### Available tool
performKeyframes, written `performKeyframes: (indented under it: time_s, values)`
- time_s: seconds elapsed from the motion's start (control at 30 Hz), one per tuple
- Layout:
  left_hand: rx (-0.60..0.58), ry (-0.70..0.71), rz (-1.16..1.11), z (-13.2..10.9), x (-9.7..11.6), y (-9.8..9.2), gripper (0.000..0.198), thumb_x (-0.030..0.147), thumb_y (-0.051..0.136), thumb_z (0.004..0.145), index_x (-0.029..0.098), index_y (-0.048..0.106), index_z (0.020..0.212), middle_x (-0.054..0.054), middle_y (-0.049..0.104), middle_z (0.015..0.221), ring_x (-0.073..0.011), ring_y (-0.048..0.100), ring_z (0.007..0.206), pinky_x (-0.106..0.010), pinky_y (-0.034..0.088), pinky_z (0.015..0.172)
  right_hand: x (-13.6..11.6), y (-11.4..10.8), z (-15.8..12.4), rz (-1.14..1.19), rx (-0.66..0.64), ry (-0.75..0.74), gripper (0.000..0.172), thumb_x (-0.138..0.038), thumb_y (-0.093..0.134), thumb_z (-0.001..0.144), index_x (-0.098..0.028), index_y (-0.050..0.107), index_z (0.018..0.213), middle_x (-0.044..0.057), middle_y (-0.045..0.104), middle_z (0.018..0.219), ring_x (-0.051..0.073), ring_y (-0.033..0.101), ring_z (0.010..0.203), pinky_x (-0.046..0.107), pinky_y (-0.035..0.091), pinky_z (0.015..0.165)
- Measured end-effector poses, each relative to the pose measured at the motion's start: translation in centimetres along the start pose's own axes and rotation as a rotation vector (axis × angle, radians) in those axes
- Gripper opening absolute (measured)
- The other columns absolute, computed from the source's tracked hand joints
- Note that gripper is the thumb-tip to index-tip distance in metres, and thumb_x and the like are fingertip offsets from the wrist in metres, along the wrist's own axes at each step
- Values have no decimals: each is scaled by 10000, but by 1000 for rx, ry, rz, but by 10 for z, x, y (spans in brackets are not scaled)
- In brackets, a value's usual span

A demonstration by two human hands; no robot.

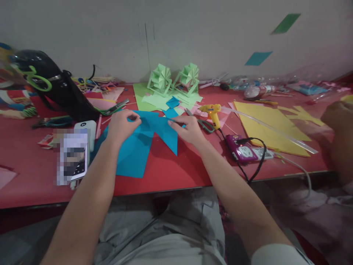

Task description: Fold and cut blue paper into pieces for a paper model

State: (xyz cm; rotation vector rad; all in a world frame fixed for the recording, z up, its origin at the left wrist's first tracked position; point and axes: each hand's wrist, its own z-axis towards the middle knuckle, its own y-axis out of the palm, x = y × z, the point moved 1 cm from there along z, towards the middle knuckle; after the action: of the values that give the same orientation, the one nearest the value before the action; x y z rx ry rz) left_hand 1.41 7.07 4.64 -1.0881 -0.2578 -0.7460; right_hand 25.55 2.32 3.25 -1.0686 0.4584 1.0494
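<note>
My left hand [124,126] is closed in a pinch above blue paper [134,156] on the red table. What its fingertips hold, if anything, is too small to make out. My right hand [187,128] pinches the upper right edge of a pointed blue paper piece [168,137], thumb on top. This piece meets or overlaps the larger blue paper; I cannot tell whether they are joined. Just beyond the hands lie small blue paper squares [172,102]. Scissors [204,123] rest beside my right hand, near a yellow hot glue gun [212,113].
Two green folded-paper models [161,79] stand at the back. A purple power socket [242,149] with cables and yellow sheets [264,125] are to the right. A phone [79,154], pliers [52,122] and a black bottle [55,84] are left. Another person's hand [340,114] shows far right.
</note>
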Motion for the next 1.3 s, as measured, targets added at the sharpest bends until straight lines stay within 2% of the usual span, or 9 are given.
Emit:
performKeyframes:
  time_s: [0.17, 0.3, 0.37, 0.47, 0.57, 0.67, 0.8, 1.07, 1.3]
  values:
    - [14, -49, 2, 0, -5, 2, 44, 247, 640, 701, 229, 670, 673, -32, 709, 743, -220, 631, 744, -319, 475, 730, -3, 0, 0, 9, -7, 18, 341, -454, 541, 866, -178, 573, 669, 10, 487, 632, 130, 389, 612, 286, 325, 593]
    - [87, -139, 26, 1, -10, -4, 65, 225, 636, 696, 214, 626, 632, -35, 656, 675, -214, 614, 737, -309, 467, 719, -1, -7, 1, 10, 84, 22, 448, -429, 557, 848, -196, 328, 541, -23, 274, 558, 108, 264, 568, 293, 260, 562]
    - [125, -178, -79, 3, -10, -5, 65, 252, 623, 728, 205, 640, 686, -36, 662, 706, -208, 620, 758, -306, 477, 725, 0, -8, 2, 44, 114, 39, 489, -432, 572, 836, -206, 249, 546, -32, 213, 557, 102, 230, 562, 292, 239, 551]
    - [102, -274, -385, 6, -6, -2, 169, 343, 595, 792, 197, 675, 819, -44, 688, 799, -191, 628, 769, -290, 497, 675, 1, -5, 3, 138, 89, 93, 501, -483, 597, 814, -208, 272, 548, -32, 240, 560, 100, 256, 561, 281, 249, 538]
    - [2, -340, -561, 5, -3, 6, 254, 411, 628, 788, 181, 694, 875, -36, 672, 763, -162, 600, 682, -265, 477, 587, 3, 0, 4, 246, 20, 168, 447, -522, 620, 787, -197, 409, 565, -24, 362, 565, 109, 356, 573, 273, 313, 547]
    - [-50, -239, -530, 2, -2, 11, 271, 430, 649, 788, 173, 704, 849, -24, 666, 717, -151, 582, 640, -262, 457, 572, 6, 1, 5, 335, -107, 253, 315, -473, 664, 754, -183, 575, 668, -2, 538, 643, 134, 484, 633, 281, 395, 600]
    - [-132, -73, -486, -3, 8, 16, 259, 424, 654, 804, 176, 713, 849, -44, 729, 844, -184, 643, 787, -278, 497, 713, 5, -2, 7, 353, -84, 333, 224, -388, 674, 722, -173, 685, 783, 19, 633, 723, 145, 549, 686, 279, 417, 626]
    - [-400, 96, -460, -16, 42, 39, 271, 409, 577, 869, 171, 706, 846, -44, 705, 804, -170, 623, 748, -271, 463, 660, 2, 4, 4, 257, -286, 268, 226, -355, 619, 747, -148, 630, 656, -35, 455, 567, 90, 363, 552, 260, 283, 533]
    - [-381, 89, -376, -15, 43, 36, 261, 393, 575, 867, 170, 685, 789, -30, 672, 731, -153, 571, 666, -269, 416, 604, 3, 5, 4, 253, -295, 240, 223, -306, 556, 753, -168, 545, 578, -34, 390, 557, 97, 324, 557, 269, 245, 534]
